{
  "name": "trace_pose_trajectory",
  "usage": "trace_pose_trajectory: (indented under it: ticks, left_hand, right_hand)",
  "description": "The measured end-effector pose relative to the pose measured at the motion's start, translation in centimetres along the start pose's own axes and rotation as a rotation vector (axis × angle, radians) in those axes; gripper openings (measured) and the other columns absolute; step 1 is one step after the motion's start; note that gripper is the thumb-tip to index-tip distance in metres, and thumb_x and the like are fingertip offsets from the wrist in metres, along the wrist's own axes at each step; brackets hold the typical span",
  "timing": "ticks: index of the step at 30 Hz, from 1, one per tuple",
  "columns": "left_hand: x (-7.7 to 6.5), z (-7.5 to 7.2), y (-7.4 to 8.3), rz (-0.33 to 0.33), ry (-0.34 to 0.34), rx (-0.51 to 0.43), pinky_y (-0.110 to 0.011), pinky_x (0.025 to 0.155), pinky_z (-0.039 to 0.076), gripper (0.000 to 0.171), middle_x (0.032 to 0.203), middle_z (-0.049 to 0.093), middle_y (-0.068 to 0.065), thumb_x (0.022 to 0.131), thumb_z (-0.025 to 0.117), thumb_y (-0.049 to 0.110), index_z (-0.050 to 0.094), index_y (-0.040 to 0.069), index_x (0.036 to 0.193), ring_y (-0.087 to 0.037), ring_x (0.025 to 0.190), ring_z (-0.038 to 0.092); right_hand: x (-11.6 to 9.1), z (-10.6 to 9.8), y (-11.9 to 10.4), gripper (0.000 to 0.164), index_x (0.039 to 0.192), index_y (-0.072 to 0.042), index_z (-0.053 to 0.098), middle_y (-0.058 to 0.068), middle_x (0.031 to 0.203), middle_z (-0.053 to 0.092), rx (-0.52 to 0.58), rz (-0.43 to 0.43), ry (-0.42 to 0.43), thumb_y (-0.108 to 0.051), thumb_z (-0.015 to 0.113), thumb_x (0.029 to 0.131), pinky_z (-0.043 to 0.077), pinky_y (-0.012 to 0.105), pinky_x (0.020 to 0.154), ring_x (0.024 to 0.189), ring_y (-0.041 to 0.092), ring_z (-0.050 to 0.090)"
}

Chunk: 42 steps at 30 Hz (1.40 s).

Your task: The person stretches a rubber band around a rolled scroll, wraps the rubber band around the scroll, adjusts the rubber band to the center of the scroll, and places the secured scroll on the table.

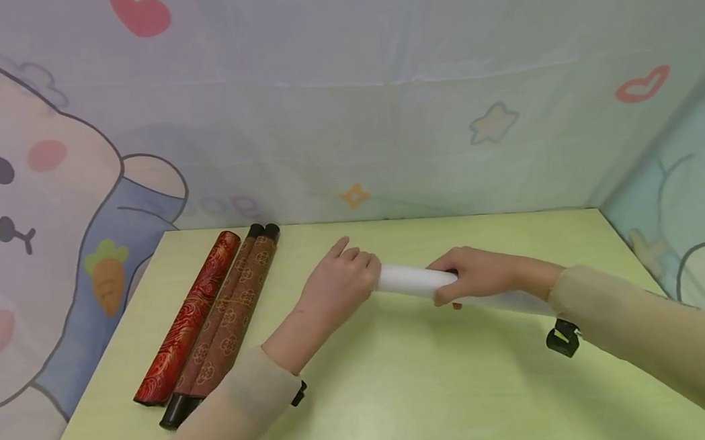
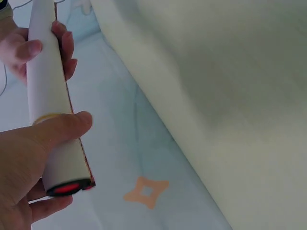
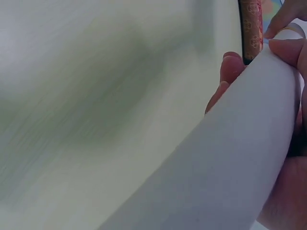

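Note:
A white paper-like roll [image 1: 407,279] is held over the table between both hands. My left hand [image 1: 338,285] grips one end of it, thumb across the top and fingers beneath. A yellowish elastic band [image 2: 45,116] circles the roll beside that thumb. That end shows a black rim around a red core [image 2: 67,187], and a thin dark-red edge runs down one side. Farther along, my right hand [image 1: 479,273] grips the roll with thumb and fingers on opposite sides. From there the white length [image 3: 206,158] runs back under the right forearm, where its far end is hidden.
On the table's [image 1: 411,391] left side lie a red-and-gold patterned roll [image 1: 191,317] and, alongside it, two brown patterned rolls [image 1: 231,321] with black ends, tied together. A printed cloth backdrop [image 1: 322,114] rises at the table's back edge.

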<state>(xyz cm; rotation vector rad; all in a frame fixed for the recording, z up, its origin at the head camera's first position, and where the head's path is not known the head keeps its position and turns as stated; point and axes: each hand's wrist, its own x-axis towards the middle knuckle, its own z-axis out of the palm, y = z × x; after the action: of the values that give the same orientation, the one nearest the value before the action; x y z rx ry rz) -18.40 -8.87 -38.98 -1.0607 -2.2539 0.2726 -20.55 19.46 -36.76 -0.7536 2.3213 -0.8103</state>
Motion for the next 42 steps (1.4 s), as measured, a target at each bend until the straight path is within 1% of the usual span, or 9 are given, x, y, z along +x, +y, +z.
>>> trace_pose_trajectory:
  ticks: [5,11,14,18,25,30,33,37,42]
  left_hand:
    - [0.5,0.4,1.1,0.024,0.032,-0.012,-0.04,0.104,0.058,0.037,0.102,0.081,-0.005,0.082,0.096,0.027,0.079,0.006,0.107,-0.02,0.094,0.079]
    - [0.6,-0.5,0.4,-0.01,-0.039,-0.036,-0.043,0.109,0.054,0.055,0.11,0.08,-0.005,0.078,0.098,0.04,0.075,0.007,0.116,-0.021,0.102,0.077]
    - [0.4,-0.5,0.1,-0.009,-0.032,-0.023,-0.043,0.109,0.054,0.045,0.108,0.08,-0.006,0.08,0.098,0.027,0.076,0.006,0.113,-0.022,0.102,0.078]
    - [0.6,0.1,0.8,0.026,0.004,-0.013,-0.04,0.107,0.056,0.03,0.105,0.081,-0.006,0.085,0.092,0.013,0.077,0.005,0.11,-0.021,0.097,0.079]
    - [0.7,-0.1,1.0,0.015,0.008,-0.088,-0.041,0.101,0.06,0.026,0.104,0.08,-0.008,0.088,0.089,0.008,0.075,0.004,0.109,-0.023,0.097,0.079]
    - [0.5,-0.2,0.3,0.017,-0.035,-0.125,-0.042,0.095,0.062,0.021,0.104,0.08,-0.011,0.09,0.086,0.005,0.075,0.002,0.108,-0.025,0.096,0.079]
    - [0.4,-0.3,-0.1,0.011,-0.059,-0.14,-0.043,0.093,0.063,0.02,0.105,0.08,-0.011,0.091,0.085,0.005,0.076,0.002,0.108,-0.025,0.096,0.079]
    - [0.3,-0.4,-0.6,-0.003,-0.051,-0.172,-0.045,0.091,0.064,0.018,0.1,0.08,-0.011,0.09,0.086,0.003,0.076,0.002,0.105,-0.025,0.092,0.079]
    - [0.2,-0.5,-1.1,-0.003,-0.03,-0.187,-0.039,0.078,0.065,0.019,0.092,0.079,-0.009,0.087,0.089,0.006,0.074,0.002,0.098,-0.023,0.079,0.076]
  right_hand:
    - [0.9,0.4,-0.1,0.015,0.109,-0.02,0.076,0.0,0.095,0.072,0.048,0.008,-0.023,-0.028,0.073,0.096,0.053,0.039,0.078,0.079,0.02,0.066]
    - [0.7,0.1,0.2,0.019,0.112,-0.02,0.076,0.0,0.099,0.072,0.046,0.04,-0.015,-0.03,0.074,0.095,0.052,0.04,0.078,0.079,0.02,0.067]
    - [0.6,0.0,0.2,0.019,0.112,-0.02,0.076,0.0,0.098,0.072,0.048,0.045,-0.016,-0.029,0.074,0.095,0.052,0.04,0.079,0.08,0.02,0.067]
    - [1.1,0.1,-0.3,0.017,0.109,-0.021,0.076,0.002,0.096,0.072,0.04,0.031,-0.033,-0.03,0.073,0.095,0.052,0.039,0.078,0.08,0.02,0.066]
    - [1.6,0.3,-0.7,0.02,0.112,-0.02,0.075,0.001,0.1,0.073,0.064,0.052,-0.045,-0.03,0.072,0.095,0.054,0.039,0.076,0.08,0.021,0.069]
    - [1.6,0.2,-0.8,0.026,0.115,-0.017,0.071,0.002,0.104,0.074,0.089,0.083,-0.072,-0.035,0.072,0.096,0.056,0.039,0.075,0.083,0.022,0.071]
    - [1.1,-0.1,-0.7,0.031,0.116,-0.018,0.07,0.002,0.101,0.074,0.048,0.108,-0.094,-0.043,0.073,0.098,0.055,0.039,0.076,0.086,0.023,0.07]
    - [-0.3,-0.7,0.1,0.032,0.114,-0.019,0.071,0.002,0.096,0.075,0.011,0.126,-0.113,-0.046,0.076,0.097,0.054,0.038,0.077,0.088,0.025,0.071]
    - [-1.4,-0.9,1.2,0.028,0.109,-0.013,0.073,0.011,0.098,0.076,0.121,0.15,-0.133,-0.038,0.078,0.097,0.057,0.038,0.072,0.085,0.026,0.075]
